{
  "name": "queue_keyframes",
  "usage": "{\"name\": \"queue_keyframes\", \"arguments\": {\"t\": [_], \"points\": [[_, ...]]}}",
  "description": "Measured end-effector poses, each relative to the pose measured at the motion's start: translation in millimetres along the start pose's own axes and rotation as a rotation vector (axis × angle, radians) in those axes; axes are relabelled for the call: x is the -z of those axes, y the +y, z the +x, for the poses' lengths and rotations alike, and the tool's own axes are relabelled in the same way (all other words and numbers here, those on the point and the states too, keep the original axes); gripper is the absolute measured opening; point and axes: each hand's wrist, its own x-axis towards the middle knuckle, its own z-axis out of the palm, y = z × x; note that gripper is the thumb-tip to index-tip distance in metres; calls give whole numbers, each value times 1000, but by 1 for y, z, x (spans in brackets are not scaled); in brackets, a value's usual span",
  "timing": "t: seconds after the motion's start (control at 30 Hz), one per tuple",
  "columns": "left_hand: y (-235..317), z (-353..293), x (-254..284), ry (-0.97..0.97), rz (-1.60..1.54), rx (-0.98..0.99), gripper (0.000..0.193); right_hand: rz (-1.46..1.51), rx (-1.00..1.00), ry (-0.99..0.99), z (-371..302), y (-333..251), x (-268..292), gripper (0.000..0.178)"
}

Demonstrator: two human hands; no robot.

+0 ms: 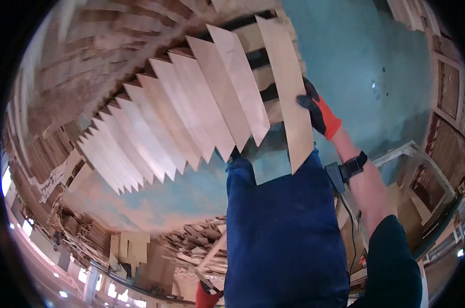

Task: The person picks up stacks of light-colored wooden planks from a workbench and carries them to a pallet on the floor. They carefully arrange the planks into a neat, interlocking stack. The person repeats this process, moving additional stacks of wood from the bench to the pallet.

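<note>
Right hand: we've got a two-tone work glove on, black over the fingers, bright orange-red cuff just behind the grip. Further back from the grip, black wrist strap carrying a small dark grey box; thin black cable trails off it. Farthest from the grip, dark plain sleeve, stops short of the strap. Our left hand: red glove, dark patch, partly cut off. Bodyside of the right grip, we're in plain dark blue clothing.
</note>
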Motion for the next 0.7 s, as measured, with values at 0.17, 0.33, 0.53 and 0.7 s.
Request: {"name": "queue_keyframes", "arguments": {"t": [0.17, 0.33, 0.53, 0.7], "points": [[-6, -25, -51, -138, -239, 222, 38, -48, 113, -126, 74, 20, 22, 94], [-41, -39, -67, -184, -783, 367, 25, -200, 101, -162, 102, 55, 44, 105], [-27, -28, -68, -145, -136, 177, 28, -229, 112, -229, 112, 66, 59, 112], [29, -15, -40, -194, -64, 283, 37, -205, 46, -164, 102, 64, 61, 92]]}}
